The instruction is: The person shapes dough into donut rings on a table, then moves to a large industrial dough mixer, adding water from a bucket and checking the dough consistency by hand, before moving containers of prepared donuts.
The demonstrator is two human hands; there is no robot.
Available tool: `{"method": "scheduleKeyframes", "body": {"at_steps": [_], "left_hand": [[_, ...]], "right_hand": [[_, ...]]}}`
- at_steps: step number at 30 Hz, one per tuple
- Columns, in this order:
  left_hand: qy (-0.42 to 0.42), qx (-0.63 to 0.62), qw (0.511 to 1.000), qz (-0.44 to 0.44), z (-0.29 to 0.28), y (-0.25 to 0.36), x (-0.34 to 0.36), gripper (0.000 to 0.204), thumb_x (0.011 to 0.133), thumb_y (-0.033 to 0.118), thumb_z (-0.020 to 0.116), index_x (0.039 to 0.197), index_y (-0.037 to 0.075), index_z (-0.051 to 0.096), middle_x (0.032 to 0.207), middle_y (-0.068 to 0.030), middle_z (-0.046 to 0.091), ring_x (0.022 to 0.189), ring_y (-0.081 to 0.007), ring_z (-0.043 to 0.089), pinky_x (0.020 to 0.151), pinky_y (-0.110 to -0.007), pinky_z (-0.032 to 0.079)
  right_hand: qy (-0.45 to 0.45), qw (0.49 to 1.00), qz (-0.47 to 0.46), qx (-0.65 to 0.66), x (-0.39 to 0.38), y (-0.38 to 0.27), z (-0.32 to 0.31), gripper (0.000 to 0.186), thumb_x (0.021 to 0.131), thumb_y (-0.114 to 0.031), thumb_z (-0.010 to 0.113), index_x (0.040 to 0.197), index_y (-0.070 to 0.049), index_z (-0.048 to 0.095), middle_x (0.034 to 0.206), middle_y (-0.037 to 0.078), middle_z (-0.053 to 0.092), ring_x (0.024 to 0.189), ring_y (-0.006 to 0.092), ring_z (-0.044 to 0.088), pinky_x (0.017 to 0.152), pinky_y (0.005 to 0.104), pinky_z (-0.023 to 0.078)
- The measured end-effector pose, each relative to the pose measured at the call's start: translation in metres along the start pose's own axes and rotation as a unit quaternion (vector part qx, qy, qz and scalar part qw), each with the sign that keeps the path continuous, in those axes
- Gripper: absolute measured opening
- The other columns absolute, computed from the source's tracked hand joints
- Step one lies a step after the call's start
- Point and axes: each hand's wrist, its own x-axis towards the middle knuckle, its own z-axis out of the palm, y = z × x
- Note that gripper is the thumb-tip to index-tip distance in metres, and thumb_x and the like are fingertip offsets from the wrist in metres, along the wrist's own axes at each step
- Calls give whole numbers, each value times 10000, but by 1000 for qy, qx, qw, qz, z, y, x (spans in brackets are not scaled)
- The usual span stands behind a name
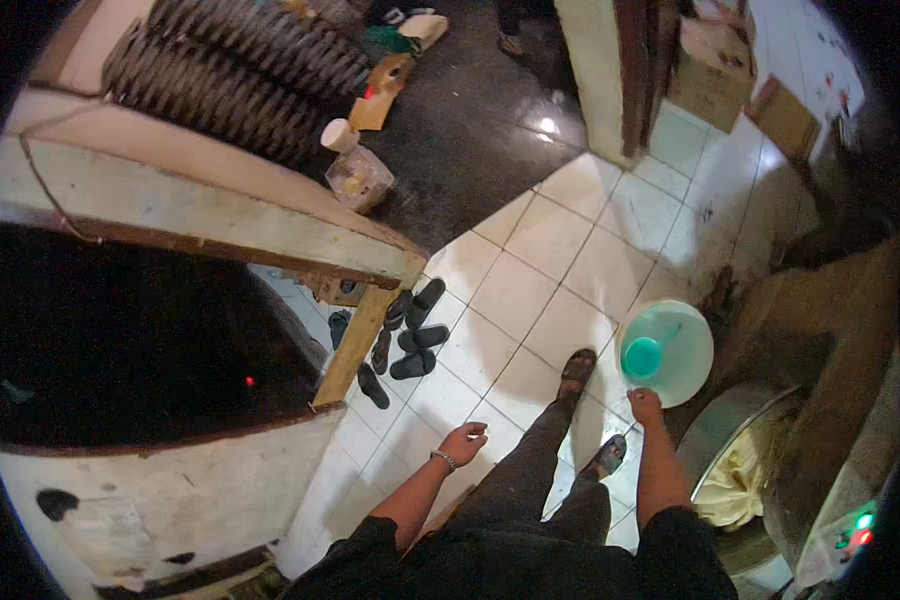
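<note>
Right hand (646,405) grips a round plastic bucket (692,352) (smooth, whitish); left hand (462,443) half-curled, empty.

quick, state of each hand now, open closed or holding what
Left hand: partly open, loosely curled, nothing visible in it.
Right hand: looks closed on the rim of the round whitish plastic bucket.

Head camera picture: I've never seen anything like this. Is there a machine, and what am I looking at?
No machine arms here: these are a person's own bare hands, filmed from a camera on their head looking down. The wide lens bends straight edges.

The left hand is empty, fingers loosely curled. The right hand is at the rim of a pale bucket; its grip is hard to make out. Inside the bucket is a green dipper. Dark slippers lie on the tiled floor.
</note>
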Motion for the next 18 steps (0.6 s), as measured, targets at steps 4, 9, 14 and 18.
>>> {"method": "scheduleKeyframes", "body": {"at_steps": [4, 9, 14, 18], "left_hand": [[34, 21, 999, -3, 8, -37, -40, 495, 876, 341, 640, 1279, 62, 570, 1225, -149, 630, 1122, -261, 610, 955, -372, 486], [-37, 489, 858, 154, -32, -155, -34, 398, 901, 338, 545, 1180, 68, 632, 1278, -176, 596, 1197, -310, 561, 1032, -381, 426], [60, -257, 921, -288, -35, -203, -32, 308, 870, 265, 548, 1068, 61, 667, 1077, -161, 679, 947, -314, 660, 824, -463, 521], [5, 272, 955, 114, -106, -177, 46, 288, 902, 263, 516, 977, 40, 682, 1017, -183, 686, 898, -335, 670, 788, -485, 528]], "right_hand": [[-23, 999, -34, -32, -44, -18, -7, 456, 821, -428, 679, 953, 8, 705, 947, 219, 691, 913, 359, 660, 821, 440, 508], [-163, 957, -160, -176, -26, 88, 30, 274, 818, -217, 692, 1041, -62, 655, 1031, 170, 679, 845, 256, 665, 742, 469, 521], [-358, 866, 344, 59, -55, 36, -42, 254, 903, -266, 652, 1005, -34, 637, 875, 112, 631, 686, 290, 571, 658, 467, 453], [-244, 962, -7, -124, -11, -53, -59, 324, 878, -324, 653, 1045, -46, 641, 872, 127, 665, 715, 298, 620, 642, 454, 483]]}}
